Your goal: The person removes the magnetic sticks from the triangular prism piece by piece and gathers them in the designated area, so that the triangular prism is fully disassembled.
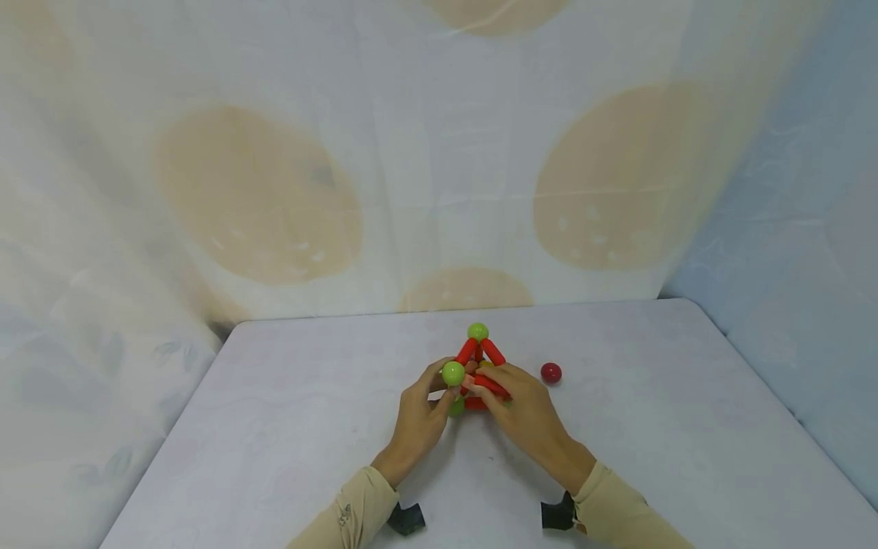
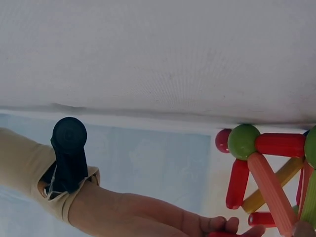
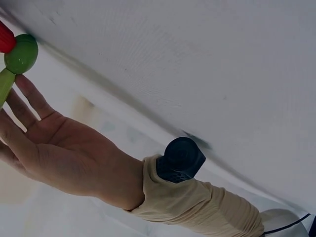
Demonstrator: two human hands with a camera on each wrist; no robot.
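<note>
A small frame of red rods point(image 1: 492, 351) and green balls point(image 1: 478, 331) stands at the middle of the white table point(image 1: 288, 396). My left hand point(image 1: 444, 386) pinches a green ball point(image 1: 453, 374) at the frame's near left corner. My right hand point(image 1: 484, 381) grips a red rod point(image 1: 491, 385) that points at that ball. The right wrist view shows the left hand point(image 3: 34, 123) with its fingers reaching up to a green ball point(image 3: 21, 53). In the left wrist view the right hand point(image 2: 207, 226) is under the frame, beside a green ball point(image 2: 243, 140), an orange rod point(image 2: 270, 190) and a yellow rod point(image 2: 276, 182).
A loose red ball point(image 1: 551, 372) lies on the table just right of the frame, also in the left wrist view as a red ball point(image 2: 222, 140). A patterned cloth point(image 1: 439, 152) hangs behind and around the table. Black camera mounts point(image 1: 406, 520) sit on both wrists.
</note>
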